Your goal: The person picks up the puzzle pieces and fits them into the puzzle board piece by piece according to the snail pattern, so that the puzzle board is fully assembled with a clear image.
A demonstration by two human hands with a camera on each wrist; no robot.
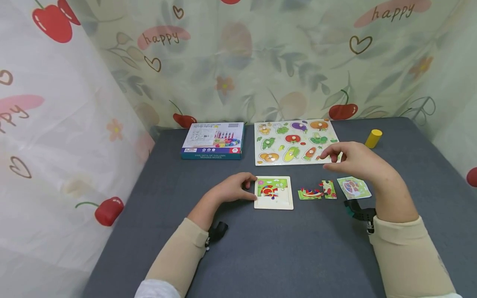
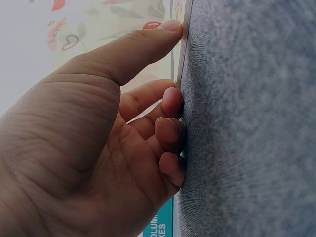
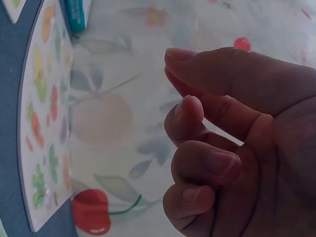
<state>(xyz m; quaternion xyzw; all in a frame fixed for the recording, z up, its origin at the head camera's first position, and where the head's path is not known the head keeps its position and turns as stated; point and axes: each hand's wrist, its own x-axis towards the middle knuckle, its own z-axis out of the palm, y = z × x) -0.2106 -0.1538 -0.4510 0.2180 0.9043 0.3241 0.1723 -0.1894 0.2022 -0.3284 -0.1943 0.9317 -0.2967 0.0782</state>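
A small square puzzle tray (image 1: pixel 273 204) with a pale frame lies flat, its upper part filled with green and red picture pieces and its lower part bare. My left hand (image 1: pixel 234 188) touches the tray's left edge with thumb and index finger; in the left wrist view the thumb (image 2: pixel 148 47) lies along that edge, other fingers curled below. To the right of the tray lie two loose puzzle pieces, a red-and-green one (image 1: pixel 310 194) and an upright one (image 1: pixel 328 189). Above them hovers my right hand (image 1: pixel 363 161), fingers loosely bent, nothing visible between them.
A vegetable peg board (image 1: pixel 273 162) lies behind, its right corner partly covered by the right hand. Left of it is a boxed toy set (image 1: pixel 212 140). A yellow cylinder (image 1: pixel 373 138) stands at back right. A square picture card (image 1: pixel 354 187) lies beneath the right forearm's inner side.
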